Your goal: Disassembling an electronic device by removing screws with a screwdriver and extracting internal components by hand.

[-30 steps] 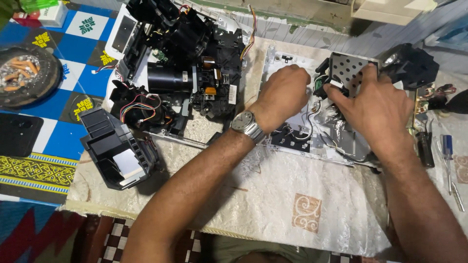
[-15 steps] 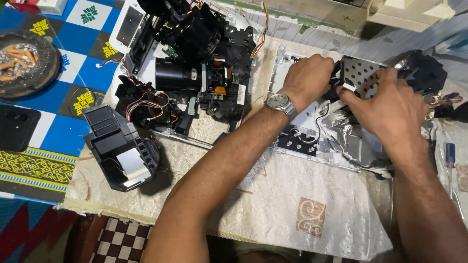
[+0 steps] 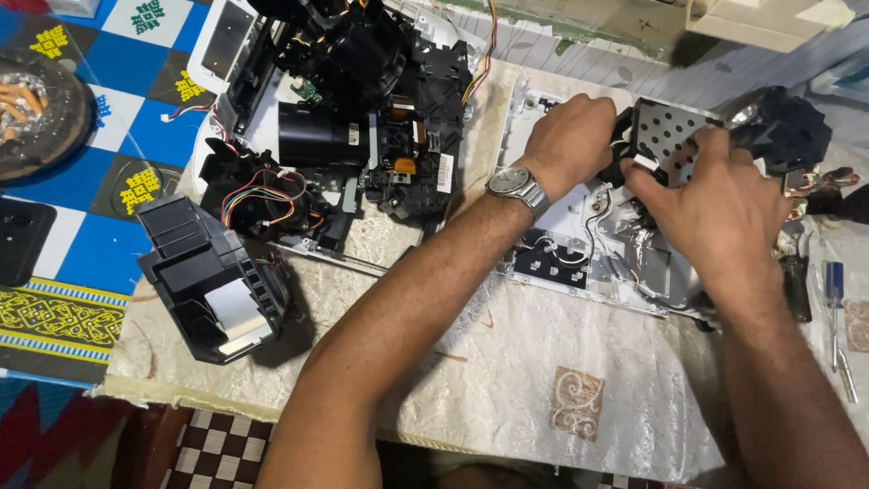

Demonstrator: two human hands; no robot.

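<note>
My left hand (image 3: 572,138), with a metal wristwatch (image 3: 516,186) on its wrist, grips the left edge of a perforated metal box (image 3: 668,134). My right hand (image 3: 715,213) holds the same box from its near right side. The box sits over a white plastic chassis (image 3: 579,244) with thin wires and a black panel. Both hands hide the box's lower part.
A dismantled black device (image 3: 353,109) with a lens barrel and coloured wires lies at the left. A black plastic housing (image 3: 213,276) stands near the table's front left. A black part (image 3: 787,127) and screwdrivers (image 3: 835,317) lie at the right. A dark ashtray (image 3: 36,113) sits far left.
The camera view shifted, so everything appears lower and to the right. Both hands stay on the perforated metal box, with my right hand closing further over it.
</note>
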